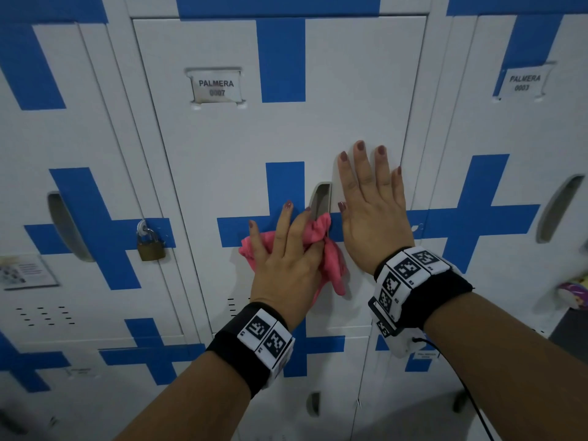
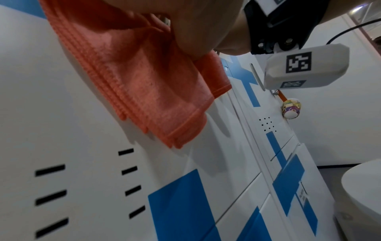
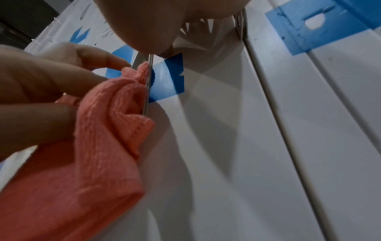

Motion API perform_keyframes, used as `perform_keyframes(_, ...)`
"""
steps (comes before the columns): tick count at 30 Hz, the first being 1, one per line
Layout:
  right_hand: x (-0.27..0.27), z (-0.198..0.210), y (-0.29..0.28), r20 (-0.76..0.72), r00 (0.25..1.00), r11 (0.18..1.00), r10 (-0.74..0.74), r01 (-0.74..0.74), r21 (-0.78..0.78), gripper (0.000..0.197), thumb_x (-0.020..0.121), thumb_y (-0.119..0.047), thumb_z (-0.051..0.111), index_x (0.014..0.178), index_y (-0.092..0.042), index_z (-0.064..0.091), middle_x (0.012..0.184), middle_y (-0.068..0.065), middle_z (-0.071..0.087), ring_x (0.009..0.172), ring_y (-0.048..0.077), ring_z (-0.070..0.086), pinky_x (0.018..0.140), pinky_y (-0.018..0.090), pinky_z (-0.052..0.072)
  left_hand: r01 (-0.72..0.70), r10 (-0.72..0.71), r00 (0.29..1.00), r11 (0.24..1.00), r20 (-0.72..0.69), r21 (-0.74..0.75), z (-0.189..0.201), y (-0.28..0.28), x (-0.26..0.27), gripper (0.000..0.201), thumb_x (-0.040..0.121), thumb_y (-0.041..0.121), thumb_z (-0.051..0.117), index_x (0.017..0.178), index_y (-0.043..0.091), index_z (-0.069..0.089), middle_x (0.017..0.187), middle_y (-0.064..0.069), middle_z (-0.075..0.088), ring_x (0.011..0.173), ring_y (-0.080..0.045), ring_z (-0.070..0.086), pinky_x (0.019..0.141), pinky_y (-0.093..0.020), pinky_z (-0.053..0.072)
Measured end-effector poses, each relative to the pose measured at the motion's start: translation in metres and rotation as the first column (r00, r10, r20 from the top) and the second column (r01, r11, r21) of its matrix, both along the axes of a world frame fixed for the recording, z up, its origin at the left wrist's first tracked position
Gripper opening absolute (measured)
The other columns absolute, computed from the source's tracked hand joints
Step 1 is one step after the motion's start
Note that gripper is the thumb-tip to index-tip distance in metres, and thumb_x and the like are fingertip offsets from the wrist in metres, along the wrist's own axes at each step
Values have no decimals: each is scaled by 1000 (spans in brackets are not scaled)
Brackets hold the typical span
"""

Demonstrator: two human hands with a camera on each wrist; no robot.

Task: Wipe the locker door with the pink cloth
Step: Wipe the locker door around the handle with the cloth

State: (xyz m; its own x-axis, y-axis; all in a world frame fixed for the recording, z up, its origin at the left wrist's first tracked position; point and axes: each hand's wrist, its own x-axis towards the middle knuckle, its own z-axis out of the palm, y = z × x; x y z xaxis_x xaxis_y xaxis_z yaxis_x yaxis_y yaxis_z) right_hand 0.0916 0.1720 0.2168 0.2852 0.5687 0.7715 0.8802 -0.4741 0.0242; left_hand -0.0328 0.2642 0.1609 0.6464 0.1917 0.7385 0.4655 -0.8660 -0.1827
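Note:
The white locker door with blue cross bands and a "PALMERA 0007" label fills the middle of the head view. My left hand holds the bunched pink cloth against the door just below the recessed handle slot. In the right wrist view its fingers pinch the cloth at the slot's edge. One end of the cloth hangs down the door. My right hand lies flat on the door to the right of the slot, fingers straight and spread.
A brass padlock hangs on the locker to the left. A colourful round object hangs at the right locker. Vent slots sit low on the door. More lockers stand below and on both sides.

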Motion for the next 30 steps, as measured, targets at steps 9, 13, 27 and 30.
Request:
perform_keyframes(9,1,0,1,-1,1000,1000,-10,10,-3,75,93,-13,41,150,-19,-6,158,1,-13,143,23,-19,116,48,-4,-10,10,1000,1000,5,10,-5,-2,-1,48,84,46,47,127,27,57,154,-5,15,143,-34,1,106,-70,0)
perform_keyframes(13,-1,0,0,-20,1000,1000,-8,8,0,63,96,-33,24,150,-19,-4,156,0,-15,142,21,-19,116,45,-7,-6,18,990,996,140,-88,-2,-2,3,47,90,31,48,137,29,46,156,-7,14,144,-35,2,106,-71,4)
perform_keyframes(27,-1,-1,3,-26,1000,1000,-6,6,12,62,98,-43,20,151,-20,-3,156,-2,-15,141,19,-21,116,44,-8,19,6,985,989,174,-144,11,0,28,62,91,41,43,147,28,22,156,-7,7,144,-34,5,103,-72,2)
perform_keyframes(30,-1,0,2,-25,1000,1000,-1,1,-2,63,96,-41,19,150,-19,-4,156,-1,-15,142,21,-20,116,46,-8,57,-38,987,992,157,-113,3,5,22,58,89,39,43,145,28,29,157,-6,13,144,-33,8,105,-72,5)
